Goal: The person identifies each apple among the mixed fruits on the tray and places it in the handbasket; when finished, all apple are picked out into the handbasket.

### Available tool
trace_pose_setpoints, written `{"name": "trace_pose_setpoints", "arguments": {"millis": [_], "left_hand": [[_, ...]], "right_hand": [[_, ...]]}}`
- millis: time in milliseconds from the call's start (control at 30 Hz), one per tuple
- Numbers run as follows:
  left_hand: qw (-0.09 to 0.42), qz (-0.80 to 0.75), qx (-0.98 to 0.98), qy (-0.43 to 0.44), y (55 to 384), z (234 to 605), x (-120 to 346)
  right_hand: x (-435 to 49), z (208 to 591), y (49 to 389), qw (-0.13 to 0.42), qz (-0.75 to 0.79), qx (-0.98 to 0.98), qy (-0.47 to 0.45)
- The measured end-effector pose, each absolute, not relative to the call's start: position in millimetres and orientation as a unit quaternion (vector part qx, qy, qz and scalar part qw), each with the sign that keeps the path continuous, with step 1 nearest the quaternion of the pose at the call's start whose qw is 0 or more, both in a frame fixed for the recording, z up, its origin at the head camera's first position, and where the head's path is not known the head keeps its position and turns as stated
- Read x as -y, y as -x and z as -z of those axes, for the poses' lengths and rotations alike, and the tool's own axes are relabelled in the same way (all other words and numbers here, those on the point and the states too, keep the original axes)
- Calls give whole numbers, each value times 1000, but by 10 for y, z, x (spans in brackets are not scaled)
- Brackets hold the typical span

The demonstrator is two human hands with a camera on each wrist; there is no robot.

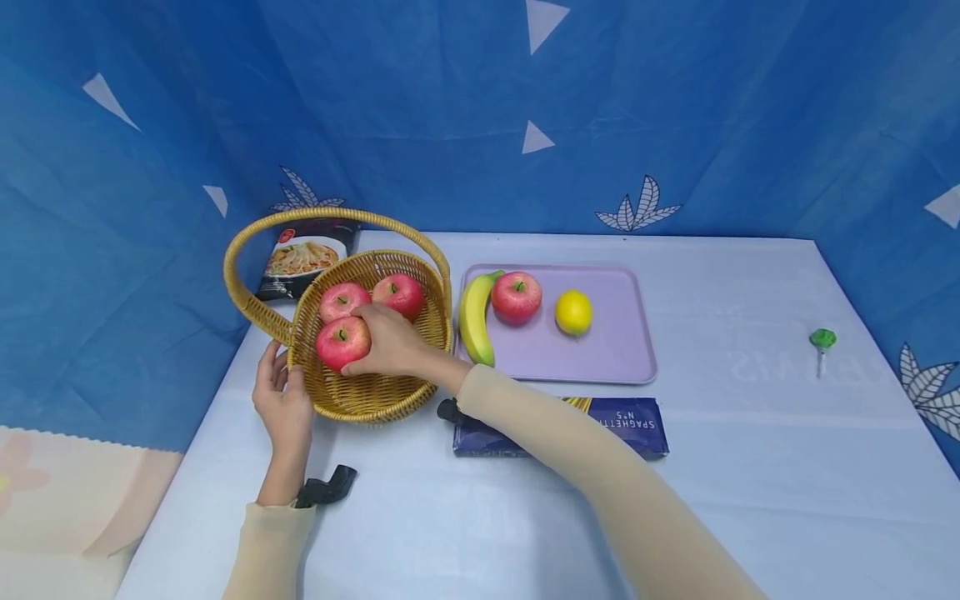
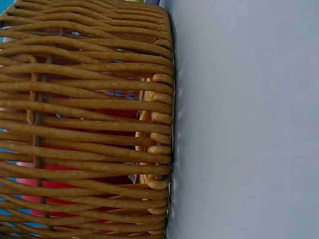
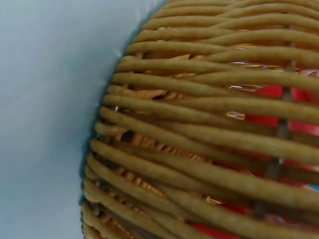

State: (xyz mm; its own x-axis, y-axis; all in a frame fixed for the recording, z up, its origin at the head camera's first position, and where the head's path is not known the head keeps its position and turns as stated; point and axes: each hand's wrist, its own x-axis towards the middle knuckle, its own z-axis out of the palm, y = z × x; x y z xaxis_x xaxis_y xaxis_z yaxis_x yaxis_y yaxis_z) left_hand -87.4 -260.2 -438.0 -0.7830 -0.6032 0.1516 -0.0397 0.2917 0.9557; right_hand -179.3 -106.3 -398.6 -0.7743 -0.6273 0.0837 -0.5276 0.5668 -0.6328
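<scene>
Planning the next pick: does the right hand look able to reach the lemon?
Likely yes: the lemon lies uncovered on the tray, though the right hand grips an apple in the basket.

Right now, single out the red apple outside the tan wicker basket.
The red apple on the flat lilac tray, beside the curved yellow banana; the other three apples are inside the basket.

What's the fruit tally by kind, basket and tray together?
Apples: 4 (3 in the basket, 1 on the tray)
Banana: 1
Lemon: 1
Total: 6
</scene>
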Motion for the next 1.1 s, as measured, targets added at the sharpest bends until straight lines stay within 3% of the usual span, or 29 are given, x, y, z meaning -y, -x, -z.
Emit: {"name": "trace_pose_setpoints", "arguments": {"millis": [367, 833, 1100], "left_hand": [[256, 556, 761, -214, 884, 4375, 2608], [252, 557, 762, -214, 894, 4368, 2597], [247, 556, 762, -220, 870, 4365, 2596]], "right_hand": [[1140, 4029, 1809, 80, 214, -920, 320], [1112, 4045, 1822, 112, 246, -902, 337], [1102, 4056, 1814, 99, 254, -894, 356]]}}
